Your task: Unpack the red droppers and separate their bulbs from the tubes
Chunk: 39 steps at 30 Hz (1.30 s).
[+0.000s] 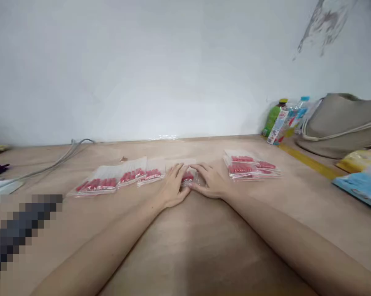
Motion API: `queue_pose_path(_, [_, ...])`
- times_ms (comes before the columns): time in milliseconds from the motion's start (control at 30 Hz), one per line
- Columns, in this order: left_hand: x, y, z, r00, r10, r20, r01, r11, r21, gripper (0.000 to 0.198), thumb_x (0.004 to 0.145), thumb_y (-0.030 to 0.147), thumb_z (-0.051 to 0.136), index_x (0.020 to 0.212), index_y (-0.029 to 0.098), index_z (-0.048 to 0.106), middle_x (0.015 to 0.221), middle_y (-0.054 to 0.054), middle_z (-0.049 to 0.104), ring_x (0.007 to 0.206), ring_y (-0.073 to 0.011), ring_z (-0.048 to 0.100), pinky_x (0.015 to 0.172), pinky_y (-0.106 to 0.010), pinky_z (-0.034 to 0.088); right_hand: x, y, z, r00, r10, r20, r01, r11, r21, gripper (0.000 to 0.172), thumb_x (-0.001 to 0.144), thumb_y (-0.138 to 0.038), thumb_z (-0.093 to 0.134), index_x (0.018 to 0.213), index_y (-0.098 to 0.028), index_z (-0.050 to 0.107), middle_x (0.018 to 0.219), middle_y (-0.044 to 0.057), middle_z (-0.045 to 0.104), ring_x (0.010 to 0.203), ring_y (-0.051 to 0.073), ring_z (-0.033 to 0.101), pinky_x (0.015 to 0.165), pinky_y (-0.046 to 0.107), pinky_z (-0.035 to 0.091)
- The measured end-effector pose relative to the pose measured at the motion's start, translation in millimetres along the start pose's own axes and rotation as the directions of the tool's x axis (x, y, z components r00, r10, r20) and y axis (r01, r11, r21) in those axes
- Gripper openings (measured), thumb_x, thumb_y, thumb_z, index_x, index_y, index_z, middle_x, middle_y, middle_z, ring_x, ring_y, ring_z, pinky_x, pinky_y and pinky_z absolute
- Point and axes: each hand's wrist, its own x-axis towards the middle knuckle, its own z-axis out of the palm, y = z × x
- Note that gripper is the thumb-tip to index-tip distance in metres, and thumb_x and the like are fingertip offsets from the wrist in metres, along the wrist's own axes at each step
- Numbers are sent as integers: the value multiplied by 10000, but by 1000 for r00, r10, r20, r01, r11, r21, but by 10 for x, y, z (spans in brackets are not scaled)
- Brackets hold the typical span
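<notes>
My left hand [173,187] and my right hand [210,181] lie side by side on one clear plastic bag of red pieces [188,177] at the middle of the wooden table [185,242]. Fingers of both hands press down on the bag from either side, thumbs close together. To the left, a row of three similar bags [117,179] lies flat. To the right, a small stack of filled bags [250,166] rests apart from my hands.
Grey cables [59,158] run along the back left. Drink bottles [286,117] and a grey-beige bag [342,123] stand at the back right by the white wall. Blue and yellow packets [362,181] lie at the right edge. A yellow strip [309,162] crosses the table.
</notes>
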Motion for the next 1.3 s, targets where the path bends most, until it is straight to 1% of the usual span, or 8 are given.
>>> queue_pose_path(133, [-23,-35,-26,997,-73,-20,71,995,-69,584,693,222,535,1234,182,318,1222,-96,432,1104,-240,438,922,-378,388,-37,54,8,999,-46,2,46,999,1,528,726,-417,587,1182,-187,456,1132,102,515,1036,229,490,909,398,356])
queue_pose_path(333, [20,-81,-20,998,-53,-33,49,992,-113,110,792,240,485,890,194,505,847,-21,571,796,-171,531,715,-303,432,-45,96,49,999,-36,-16,36,999,-10,245,777,-267,536,1013,-203,550,1000,68,575,956,205,518,858,371,362])
queue_pose_path(400, [45,-104,-13,999,-39,-28,36,992,-118,80,815,256,476,826,188,517,786,-13,568,742,-157,527,677,-286,422,-50,99,47,999,-42,-12,42,999,-10,189,788,-272,531,964,-214,569,954,55,582,923,198,525,843,364,362])
queue_pose_path(700, [69,-105,-62,999,44,-2,-43,987,-152,191,809,355,511,885,181,516,819,-23,569,735,-154,525,658,-274,414,-54,63,13,995,4,-97,-4,1000,-1,223,756,-288,576,946,-177,539,909,61,538,750,160,527,678,291,413])
queue_pose_path(833, [98,-122,-48,996,90,-13,-91,982,-164,106,837,260,472,786,179,517,837,-20,584,758,-141,537,689,-262,416,-62,74,1,996,-35,-80,41,996,76,200,761,-266,568,941,-182,543,904,54,520,737,144,519,644,264,423])
queue_pose_path(967, [126,-133,-21,996,81,-21,-83,985,-151,96,839,228,464,769,180,510,836,-19,598,773,-146,552,708,-270,423,-66,84,5,994,-83,-73,91,989,114,190,763,-261,568,943,-199,561,904,52,518,778,149,520,682,270,424])
queue_pose_path(1100, [140,-117,-12,999,49,-10,-50,992,-112,115,843,276,462,797,186,517,812,-15,604,755,-153,554,690,-277,430,-53,86,50,992,-100,-75,100,995,-4,78,797,-221,515,826,-193,582,837,45,556,790,165,524,753,318,380])
queue_pose_path(1300, [149,-112,-5,992,119,-36,-122,987,-104,167,837,322,473,877,188,564,889,-33,615,800,-153,567,721,-281,444,-18,95,58,1000,27,-6,-27,997,-67,58,811,-173,472,778,-171,520,812,39,585,810,174,530,766,321,331])
